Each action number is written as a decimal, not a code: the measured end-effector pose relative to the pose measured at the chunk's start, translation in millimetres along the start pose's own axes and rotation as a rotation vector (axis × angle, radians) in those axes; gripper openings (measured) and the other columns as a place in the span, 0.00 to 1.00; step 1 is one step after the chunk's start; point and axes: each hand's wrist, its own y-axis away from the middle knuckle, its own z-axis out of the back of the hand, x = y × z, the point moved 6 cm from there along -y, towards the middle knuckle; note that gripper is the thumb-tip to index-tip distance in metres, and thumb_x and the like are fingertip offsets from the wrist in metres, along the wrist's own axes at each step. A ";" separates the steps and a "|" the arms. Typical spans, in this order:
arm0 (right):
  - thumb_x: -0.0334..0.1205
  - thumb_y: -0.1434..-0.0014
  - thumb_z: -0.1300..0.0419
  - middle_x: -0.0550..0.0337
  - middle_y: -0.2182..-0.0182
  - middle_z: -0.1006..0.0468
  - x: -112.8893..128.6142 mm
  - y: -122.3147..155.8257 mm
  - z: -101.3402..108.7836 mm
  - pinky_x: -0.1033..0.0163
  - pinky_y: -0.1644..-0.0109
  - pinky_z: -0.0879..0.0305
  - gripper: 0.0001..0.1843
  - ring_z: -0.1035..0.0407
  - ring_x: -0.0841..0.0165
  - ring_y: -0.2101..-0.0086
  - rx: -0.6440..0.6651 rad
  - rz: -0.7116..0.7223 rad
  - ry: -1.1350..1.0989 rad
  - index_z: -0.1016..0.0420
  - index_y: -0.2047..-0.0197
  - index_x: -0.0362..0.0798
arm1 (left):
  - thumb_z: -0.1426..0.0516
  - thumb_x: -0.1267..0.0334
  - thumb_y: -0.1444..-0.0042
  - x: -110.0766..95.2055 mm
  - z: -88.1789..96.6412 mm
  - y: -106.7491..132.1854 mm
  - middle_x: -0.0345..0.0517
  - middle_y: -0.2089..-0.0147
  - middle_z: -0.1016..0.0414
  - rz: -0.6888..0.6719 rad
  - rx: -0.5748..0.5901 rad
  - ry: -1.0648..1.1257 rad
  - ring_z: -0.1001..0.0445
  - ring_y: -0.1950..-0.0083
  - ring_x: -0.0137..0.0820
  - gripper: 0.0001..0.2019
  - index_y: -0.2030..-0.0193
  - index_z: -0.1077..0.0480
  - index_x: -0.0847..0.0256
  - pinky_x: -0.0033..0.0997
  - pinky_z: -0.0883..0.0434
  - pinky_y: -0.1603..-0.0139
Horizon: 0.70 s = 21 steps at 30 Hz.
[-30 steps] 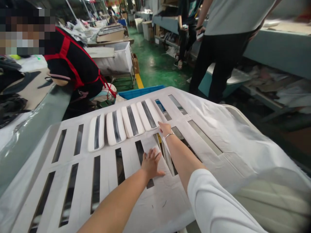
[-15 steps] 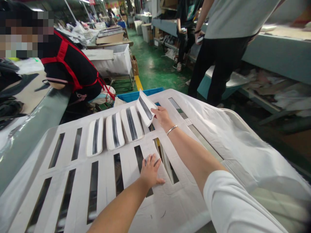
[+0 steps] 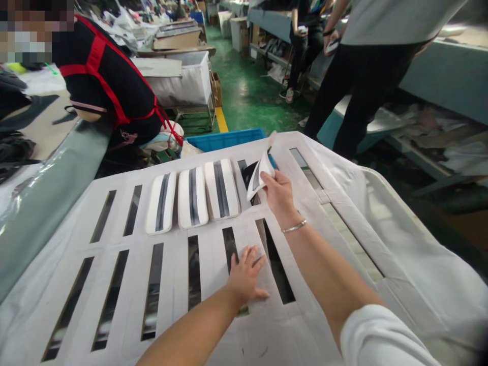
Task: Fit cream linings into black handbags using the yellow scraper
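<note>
A white padded piece with a dark stripe is pinched along its right edge by my right hand. It is raised and bent above a slot of the white slotted board. My left hand lies flat on that board with its fingers spread, partly over a slot. Left of the held piece, three more striped pads lie in a row: a near one, a middle one and a far-left one. Their dark stripes run lengthwise.
A blue crate stands behind the board. A person in a dark top with red straps bends over the left table. Another person in dark trousers stands at the right. A white bin and green floor lie beyond.
My right hand has lifted and tilted the striped pad, bending it more edge-on and moving it right, away from the other pads. My left hand stays flat on the board. The whole view has shifted slightly.
</note>
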 end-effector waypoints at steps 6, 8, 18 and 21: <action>0.43 0.50 0.35 0.68 0.73 0.29 79.4 -15.2 -17.0 0.69 0.65 0.30 0.12 0.30 0.76 0.71 0.058 0.172 -0.187 0.33 0.68 0.48 | 0.36 0.59 0.53 33.1 13.0 -3.3 0.63 0.31 0.48 0.517 -0.327 0.717 0.47 0.31 0.47 0.39 0.35 0.46 0.63 0.45 0.44 0.34; 0.43 0.46 0.37 0.68 0.72 0.30 133.9 2.2 -42.8 0.69 0.64 0.30 0.09 0.30 0.76 0.69 0.175 0.318 -0.146 0.33 0.67 0.49 | 0.36 0.63 0.52 42.0 10.4 -10.1 0.62 0.39 0.35 0.697 -0.297 0.971 0.35 0.38 0.44 0.37 0.37 0.46 0.63 0.41 0.36 0.40; 0.39 0.43 0.38 0.66 0.77 0.37 188.1 110.8 -42.9 0.72 0.74 0.42 0.05 0.41 0.77 0.76 0.641 0.209 0.473 0.29 0.68 0.47 | 0.40 0.62 0.45 96.9 50.6 43.4 0.55 0.64 0.23 0.830 -0.076 1.574 0.23 0.66 0.35 0.10 0.59 0.29 0.67 0.37 0.25 0.61; 0.43 0.44 0.38 0.60 0.70 0.32 104.8 187.7 -18.4 0.69 0.69 0.36 0.10 0.37 0.74 0.71 0.803 -0.208 0.521 0.30 0.68 0.44 | 0.47 0.62 0.40 158.3 81.0 88.3 0.52 0.65 0.24 0.940 -0.276 1.664 0.23 0.67 0.32 0.08 0.59 0.31 0.65 0.32 0.25 0.63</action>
